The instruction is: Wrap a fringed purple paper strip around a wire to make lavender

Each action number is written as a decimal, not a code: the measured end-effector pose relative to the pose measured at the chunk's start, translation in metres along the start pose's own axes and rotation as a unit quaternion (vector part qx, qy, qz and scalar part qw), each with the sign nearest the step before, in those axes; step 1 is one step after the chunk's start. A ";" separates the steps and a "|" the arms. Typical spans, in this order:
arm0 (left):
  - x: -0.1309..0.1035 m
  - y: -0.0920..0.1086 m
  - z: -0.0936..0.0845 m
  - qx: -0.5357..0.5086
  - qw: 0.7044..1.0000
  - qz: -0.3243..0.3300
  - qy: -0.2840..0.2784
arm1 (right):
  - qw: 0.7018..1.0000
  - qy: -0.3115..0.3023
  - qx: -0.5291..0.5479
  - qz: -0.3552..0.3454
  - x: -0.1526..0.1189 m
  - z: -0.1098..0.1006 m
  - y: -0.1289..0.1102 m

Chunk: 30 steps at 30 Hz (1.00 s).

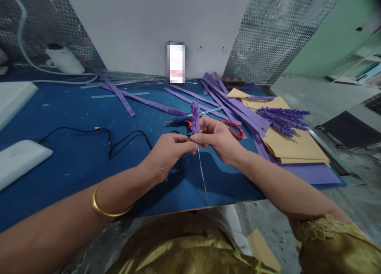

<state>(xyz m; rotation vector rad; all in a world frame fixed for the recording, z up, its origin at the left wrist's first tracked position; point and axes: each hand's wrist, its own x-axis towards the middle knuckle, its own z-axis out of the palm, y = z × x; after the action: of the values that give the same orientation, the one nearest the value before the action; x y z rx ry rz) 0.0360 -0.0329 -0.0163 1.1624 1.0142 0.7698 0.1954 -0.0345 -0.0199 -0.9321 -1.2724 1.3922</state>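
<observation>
A purple paper lavender flower [195, 114] stands upright between my two hands, over the front middle of the table. Its thin pale stem [203, 174] hangs down past the table edge. My left hand [169, 151] pinches the base of the flower, thumb and forefinger together. Gripping it from the other side is my right hand [222, 140], fingers closed round the lower petals. Just behind lie a blue glue gun [178, 120] with an orange trigger and scissors with red handles [236, 130], both partly hidden by the flower and my right hand.
Purple paper strips [229, 99] lie across the back. Finished lavender stems [282, 118] rest on tan paper [297, 149] at right. A lit phone [176, 62] leans on the back panel. A black cord [89, 128] crosses the left side, near white boxes [24, 161] and a mug [65, 59].
</observation>
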 end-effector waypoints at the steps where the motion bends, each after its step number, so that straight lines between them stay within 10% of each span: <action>1: 0.000 0.000 0.001 -0.006 1.000 0.000 0.001 | 1.000 0.002 0.000 0.000 0.000 0.001 0.000; 8: 0.005 0.010 -0.003 -0.120 0.990 0.023 0.063 | 0.995 0.037 -0.090 -0.020 0.001 -0.002 -0.010; 12: 0.011 0.011 -0.008 -0.192 0.973 0.057 0.118 | 0.988 -0.042 -0.146 0.041 -0.001 -0.002 -0.012; 30: 0.010 0.013 -0.011 -0.197 0.978 0.031 0.065 | 0.996 -0.020 -0.089 0.013 -0.008 0.007 -0.008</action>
<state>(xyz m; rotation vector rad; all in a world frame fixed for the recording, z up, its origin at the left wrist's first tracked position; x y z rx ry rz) 0.0298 -0.0166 -0.0067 0.8123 0.8844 1.0536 0.1922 -0.0446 -0.0115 -1.0485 -1.4370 1.3400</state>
